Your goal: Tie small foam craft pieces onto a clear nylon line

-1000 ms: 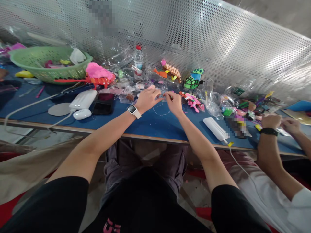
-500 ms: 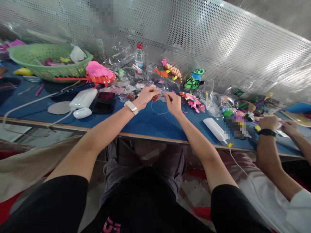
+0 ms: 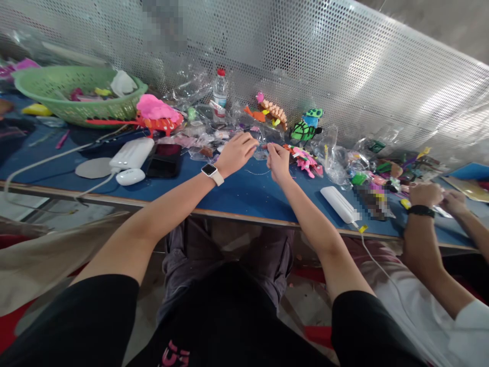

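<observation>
My left hand (image 3: 237, 152), with a pale watch on its wrist, is turned back-up over the blue table, fingers bent together. Whatever lies under its fingers is hidden. Just to the right, my right hand (image 3: 278, 159) is closed in a pinch, its fingertips pointing at the left hand. A thin pale thread (image 3: 256, 172) curves below the two hands and runs toward the right one. Clear plastic wrapping lies behind the fingertips. Close to the right hand rests a pink foam figure (image 3: 305, 162) with coloured bits on it.
A green basket (image 3: 114, 109), a pink-and-red figure (image 3: 162, 117), a white power bank (image 3: 133, 153) and a dark phone (image 3: 165, 160) stand left. Behind are a bottle (image 3: 219, 97) and a green figure (image 3: 305, 130). Another white power bank (image 3: 338, 204) and a co-worker's hands (image 3: 426, 194) are at right.
My left hand has rolled palm-down, bringing the watch face up. My right hand has shifted slightly right and turned more upright. The thread's loop has become flatter.
</observation>
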### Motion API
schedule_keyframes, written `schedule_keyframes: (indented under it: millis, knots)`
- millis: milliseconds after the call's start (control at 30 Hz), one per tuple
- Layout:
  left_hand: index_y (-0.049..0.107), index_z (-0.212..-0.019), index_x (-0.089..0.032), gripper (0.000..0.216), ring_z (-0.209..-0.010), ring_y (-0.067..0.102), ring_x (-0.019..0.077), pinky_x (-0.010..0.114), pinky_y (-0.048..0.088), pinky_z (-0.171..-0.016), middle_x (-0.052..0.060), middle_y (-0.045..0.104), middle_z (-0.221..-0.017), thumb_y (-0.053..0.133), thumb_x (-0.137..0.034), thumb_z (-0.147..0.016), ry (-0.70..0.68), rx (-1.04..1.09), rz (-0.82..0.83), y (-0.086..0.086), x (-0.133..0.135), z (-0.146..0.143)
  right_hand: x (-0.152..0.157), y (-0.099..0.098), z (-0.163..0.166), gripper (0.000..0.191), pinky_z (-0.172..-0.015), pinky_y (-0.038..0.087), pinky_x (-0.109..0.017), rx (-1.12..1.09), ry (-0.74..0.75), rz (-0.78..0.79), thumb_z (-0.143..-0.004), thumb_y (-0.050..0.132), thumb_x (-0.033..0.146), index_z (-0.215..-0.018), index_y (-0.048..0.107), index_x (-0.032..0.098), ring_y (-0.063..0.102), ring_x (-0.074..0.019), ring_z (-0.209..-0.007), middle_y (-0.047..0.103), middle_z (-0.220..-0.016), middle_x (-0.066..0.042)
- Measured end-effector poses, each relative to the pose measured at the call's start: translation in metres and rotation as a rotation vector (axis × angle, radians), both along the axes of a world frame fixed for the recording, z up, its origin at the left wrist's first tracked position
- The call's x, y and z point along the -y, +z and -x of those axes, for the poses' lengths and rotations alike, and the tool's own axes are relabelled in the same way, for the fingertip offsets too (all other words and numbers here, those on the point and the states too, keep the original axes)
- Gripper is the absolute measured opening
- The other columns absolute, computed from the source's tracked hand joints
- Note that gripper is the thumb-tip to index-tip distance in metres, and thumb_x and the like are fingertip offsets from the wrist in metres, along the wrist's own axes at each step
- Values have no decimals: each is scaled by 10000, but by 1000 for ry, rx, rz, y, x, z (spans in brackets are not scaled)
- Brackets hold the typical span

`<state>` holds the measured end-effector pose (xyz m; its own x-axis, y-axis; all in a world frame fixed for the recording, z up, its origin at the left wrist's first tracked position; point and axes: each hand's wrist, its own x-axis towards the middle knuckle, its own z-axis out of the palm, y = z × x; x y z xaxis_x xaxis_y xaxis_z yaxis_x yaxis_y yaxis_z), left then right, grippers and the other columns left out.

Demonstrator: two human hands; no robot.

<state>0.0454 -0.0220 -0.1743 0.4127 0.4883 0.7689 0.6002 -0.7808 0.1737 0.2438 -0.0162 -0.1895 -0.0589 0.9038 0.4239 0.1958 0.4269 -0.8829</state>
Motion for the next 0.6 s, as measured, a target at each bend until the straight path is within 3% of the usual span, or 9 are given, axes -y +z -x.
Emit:
schedule_keyframes:
  millis: [100,300,600]
  knots:
    - [761,-1188,-244,313,-1260,677,324,538,537,-1136,136,763,-1249,450,-228,-1149,2,-98,-51,6,4,1,11,5,10,640,-413,209,-274,-129,6,71,-973,616,892,-865,655,262,252,-92,-409,258,-526,125]
    - [782,-1253,-208,325,-1321,653,339,553,515,-1164,157,760,-1308,474,-255,-1159,58,-35,-36,10,2,7,23,12,19,584,-391,160,-256,-182,162,143,-966,705,824,-838,621,261,199,-68,-399,249,-538,138]
    - [777,-1353,-216,332,-1350,665,331,534,525,-1178,163,748,-1398,526,-223,-1137,19,-6,-18,6,-1,7,17,13,8,673,-414,215,-288,-47,158,-8,-876,670,948,-801,643,280,250,-99,-396,301,-461,115]
